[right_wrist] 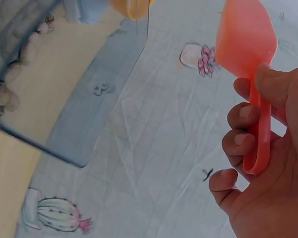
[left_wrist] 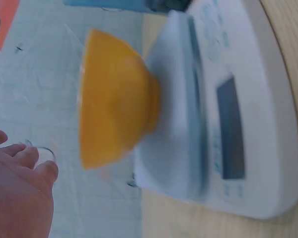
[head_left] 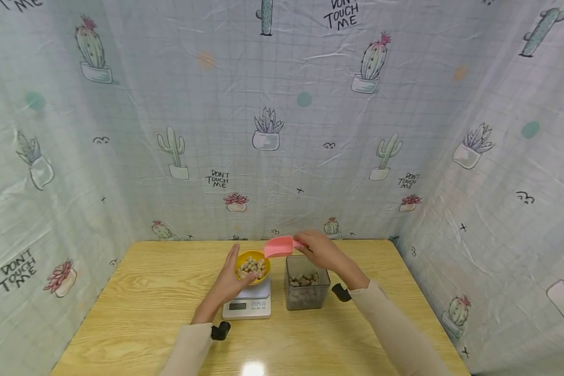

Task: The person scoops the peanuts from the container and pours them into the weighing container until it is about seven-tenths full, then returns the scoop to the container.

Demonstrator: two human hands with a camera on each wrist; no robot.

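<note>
A yellow bowl (head_left: 267,272) (left_wrist: 114,99) holding peanuts in their shells (head_left: 251,268) stands on the plate of a white kitchen scale (head_left: 258,312) (left_wrist: 268,124). Beside the bowl's left and near side, my left hand (head_left: 226,284) (left_wrist: 17,191) has its thumb and fingers spread. The left wrist view shows a gap between this hand and the bowl. My right hand (head_left: 320,251) (right_wrist: 273,124) grips the handle of a pink scoop (head_left: 279,246) (right_wrist: 246,39), held above the table between bowl and bin. The scoop's mouth points left, close to the bowl's rim; its inside is hidden.
A grey see-through square bin (head_left: 305,300) (right_wrist: 35,141) with more peanuts (head_left: 304,279) stands right of the scale, below my right hand. The wooden table (head_left: 169,292) ends at a printed curtain (head_left: 301,172) behind and at both sides.
</note>
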